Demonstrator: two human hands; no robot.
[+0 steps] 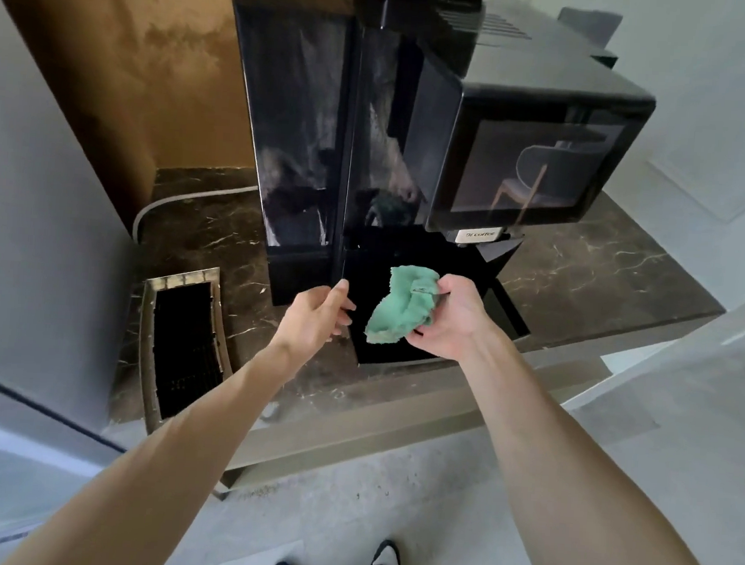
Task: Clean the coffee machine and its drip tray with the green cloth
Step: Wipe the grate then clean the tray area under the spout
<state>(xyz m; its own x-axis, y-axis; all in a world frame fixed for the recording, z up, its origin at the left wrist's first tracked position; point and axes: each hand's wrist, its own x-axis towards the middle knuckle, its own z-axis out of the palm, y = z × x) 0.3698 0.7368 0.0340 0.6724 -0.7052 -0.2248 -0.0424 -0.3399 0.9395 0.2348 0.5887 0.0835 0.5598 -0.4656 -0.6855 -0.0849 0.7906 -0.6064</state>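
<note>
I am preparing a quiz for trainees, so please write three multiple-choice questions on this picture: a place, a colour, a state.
1. Where does the drip tray lie? A) on the counter, left of the coffee machine B) on the floor C) on top of the machine
2. What colour is the cloth? A) red B) green C) white
3. How is the left hand? A) holding the cloth B) open, holding nothing C) a closed fist
Answers: 1 A, it rests on the counter beside the machine. 2 B, the cloth gripped by the right hand is green. 3 B, its fingers are nearly straight.
</note>
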